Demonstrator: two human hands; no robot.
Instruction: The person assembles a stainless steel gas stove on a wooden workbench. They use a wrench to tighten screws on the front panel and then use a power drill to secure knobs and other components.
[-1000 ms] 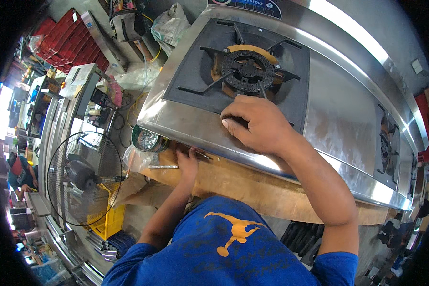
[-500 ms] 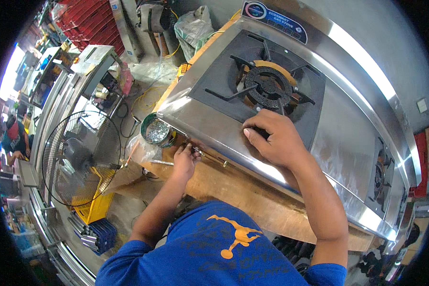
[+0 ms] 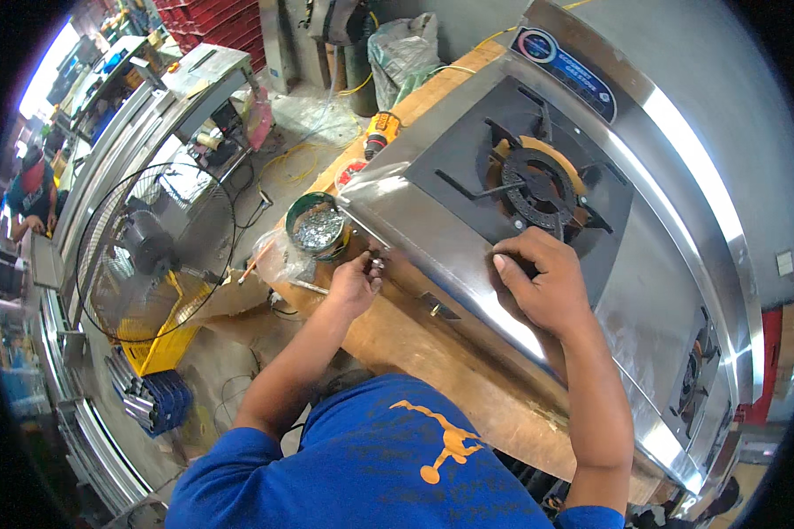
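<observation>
My left hand [image 3: 355, 285] is closed, pinching a small shiny metal piece [image 3: 378, 263] at the fingertips, just off the front side of a stainless steel gas stove [image 3: 415, 216]. My right hand [image 3: 543, 280] rests on the stove's top near its front edge, fingers curled under and thumb bent; nothing shows in it, though its fingertips are hidden. Beyond that hand stands a round black burner [image 3: 538, 187] on a dark plate. A brass-coloured fitting [image 3: 435, 309] sticks out of the stove's front. Next to my left hand stands a green tin [image 3: 313, 227] full of small metal parts.
The stove stands on a wooden bench [image 3: 468, 388]. A yellow drill [image 3: 382, 132] and a clear plastic bag [image 3: 282, 257] lie near its left end. A caged fan [image 3: 154, 251] and a yellow crate [image 3: 163, 348] stand on the left. Another person [image 3: 33, 194] works far left.
My left hand has drawn back from the stove's front, and a shiny piece now shows at its fingertips. My right hand keeps its place on the stove top. The whole view has shifted.
</observation>
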